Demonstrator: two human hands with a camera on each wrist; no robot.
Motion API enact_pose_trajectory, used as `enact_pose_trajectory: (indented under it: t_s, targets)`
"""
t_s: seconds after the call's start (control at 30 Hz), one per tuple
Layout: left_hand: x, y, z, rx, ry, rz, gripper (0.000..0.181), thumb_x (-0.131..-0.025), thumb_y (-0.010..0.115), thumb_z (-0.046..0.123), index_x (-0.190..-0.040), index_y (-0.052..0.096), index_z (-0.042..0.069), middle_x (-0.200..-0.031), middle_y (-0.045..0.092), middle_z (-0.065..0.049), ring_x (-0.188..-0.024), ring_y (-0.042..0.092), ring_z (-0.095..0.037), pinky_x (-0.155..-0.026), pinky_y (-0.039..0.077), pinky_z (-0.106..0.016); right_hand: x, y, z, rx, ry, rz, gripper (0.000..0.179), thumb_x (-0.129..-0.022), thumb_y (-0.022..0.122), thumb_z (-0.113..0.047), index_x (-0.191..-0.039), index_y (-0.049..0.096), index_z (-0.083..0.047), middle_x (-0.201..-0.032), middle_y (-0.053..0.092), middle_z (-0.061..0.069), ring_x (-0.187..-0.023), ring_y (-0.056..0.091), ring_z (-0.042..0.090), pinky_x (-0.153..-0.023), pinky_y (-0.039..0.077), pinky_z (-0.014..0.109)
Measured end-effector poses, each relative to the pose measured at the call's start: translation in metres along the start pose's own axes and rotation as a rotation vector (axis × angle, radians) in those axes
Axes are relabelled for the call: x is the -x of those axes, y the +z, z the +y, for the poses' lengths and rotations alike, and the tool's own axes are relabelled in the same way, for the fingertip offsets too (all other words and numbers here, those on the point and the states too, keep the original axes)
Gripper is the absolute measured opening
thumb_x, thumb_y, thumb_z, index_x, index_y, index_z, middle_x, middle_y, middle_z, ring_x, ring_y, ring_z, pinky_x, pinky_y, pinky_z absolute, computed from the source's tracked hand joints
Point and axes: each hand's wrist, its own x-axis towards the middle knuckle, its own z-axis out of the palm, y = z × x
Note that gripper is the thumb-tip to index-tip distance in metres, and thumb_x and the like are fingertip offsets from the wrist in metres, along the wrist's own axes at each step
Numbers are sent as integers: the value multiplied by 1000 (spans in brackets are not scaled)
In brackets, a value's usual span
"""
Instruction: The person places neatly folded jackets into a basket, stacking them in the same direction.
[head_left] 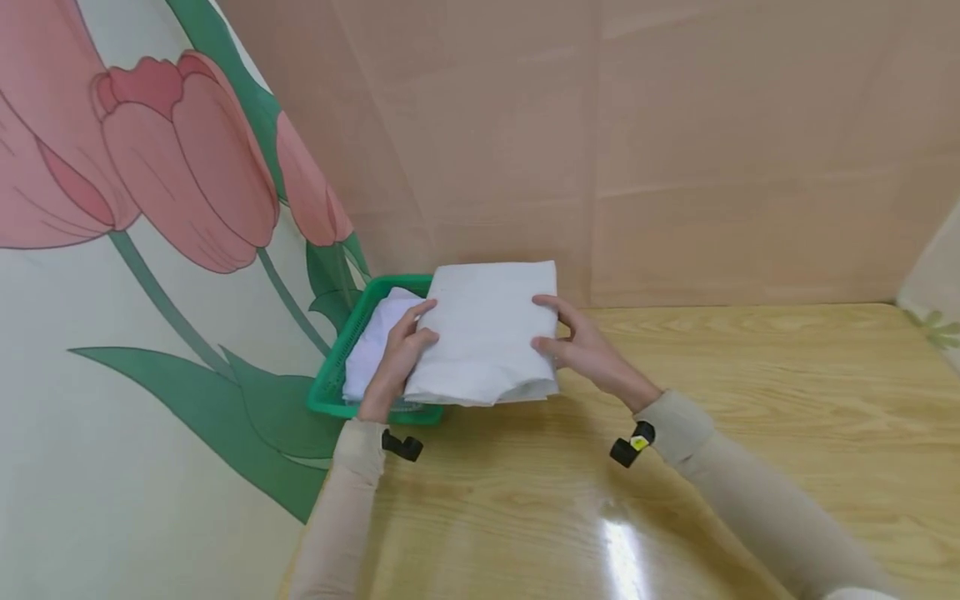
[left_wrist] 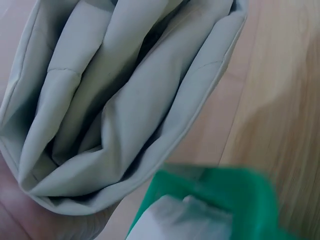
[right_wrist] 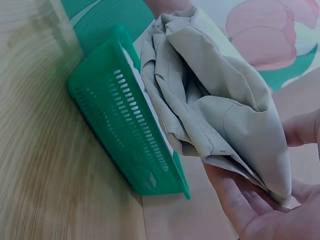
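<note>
Both hands hold a neatly folded white cloth (head_left: 491, 325) by its opposite sides, raised over the table beside the basket. My left hand (head_left: 401, 350) grips its left edge, and my right hand (head_left: 588, 354) its right edge, thumb and fingers on either side. From the right wrist, the layered folds and stitched seams of the folded cloth (right_wrist: 225, 105) show, with fingers curled under it. The left wrist view looks into its open layered end, the left hand (left_wrist: 50, 225) partly hidden beneath. Under and left of it stands a green plastic basket (head_left: 330, 387) with another white cloth (head_left: 375, 342) inside.
The basket stands on a wood-grain table (head_left: 750, 400) near its left edge, next to a wall painted with pink tulips (head_left: 187, 158). A pinkish-brown covering (head_left: 675, 167) rises behind the table. Each wrist wears a black strap with a small camera (head_left: 626, 450).
</note>
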Motion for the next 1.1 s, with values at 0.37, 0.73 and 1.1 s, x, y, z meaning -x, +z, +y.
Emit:
enact_pose_trajectory:
  t_s: [0.37,0.73,1.1]
  targets:
    - [-7,-51,7,-105,-98,-17,61,-102,58,13,-162,49,23,-161,45,-22,-137,48,-39,-119,36,-56,-28,38,-8,-50,-8,7,69,-103,66,-6,-165,38,-20,-160,41,19,-120,65,41,-82,65,44]
    - [-8,-95,-2,-166,-153,60,63,-100,60,12,-161,49,21,-155,47,-28,-129,49,-36,-113,39,-50,-57,76,-7,-83,2,-31,69,-104,66,-8,-165,37,-20,-164,37,19,-122,65,40,-84,65,42]
    - [-14,-131,-10,-259,-183,116,65,-98,58,11,-162,47,17,-152,51,-26,-122,48,-30,-112,37,-44,-83,113,-3,-145,28,-64,72,-104,62,-4,-168,32,-17,-168,33,23,-133,60,42,-93,63,45]
